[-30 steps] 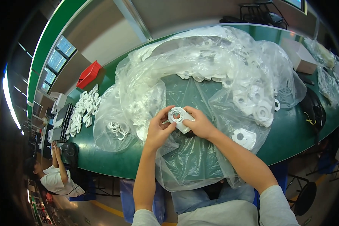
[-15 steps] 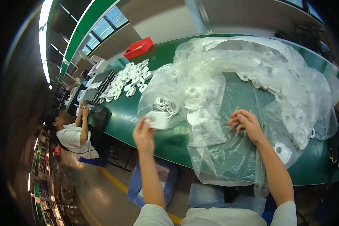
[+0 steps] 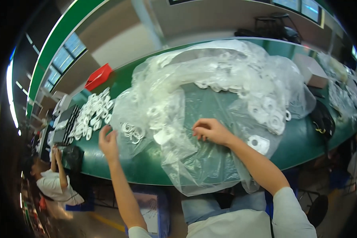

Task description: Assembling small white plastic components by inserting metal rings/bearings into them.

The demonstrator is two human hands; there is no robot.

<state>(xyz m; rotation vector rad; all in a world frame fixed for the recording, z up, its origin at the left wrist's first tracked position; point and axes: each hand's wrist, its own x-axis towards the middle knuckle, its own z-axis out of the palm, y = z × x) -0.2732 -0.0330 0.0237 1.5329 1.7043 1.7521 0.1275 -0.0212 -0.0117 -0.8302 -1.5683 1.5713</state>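
Note:
My left hand [image 3: 109, 143] is raised over the table's near left side, its fingers apart and nothing seen in them. Beyond it lies a heap of white plastic parts [image 3: 92, 111]; to its right, white rings [image 3: 131, 133] sit on clear film. My right hand [image 3: 211, 131] hovers over a large clear plastic bag [image 3: 202, 166] with its fingers curled together; whether anything is inside them is hidden. Under and in the bag's folds are several white parts with round holes, one of them a squarish white piece [image 3: 259, 144] beside my right forearm.
A red bin [image 3: 98, 77] stands at the far left of the green table [image 3: 142, 170]. Dark stacked trays [image 3: 65, 123] and a seated co-worker [image 3: 57, 182] are further left. At the right are a box [image 3: 311, 71] and a black bag [image 3: 322, 119]. A blue crate [image 3: 162, 212] sits below the edge.
The white part that was in my left hand has left it, and the fingers have opened. My right hand's fingers have drawn closer together. The view has turned to the right.

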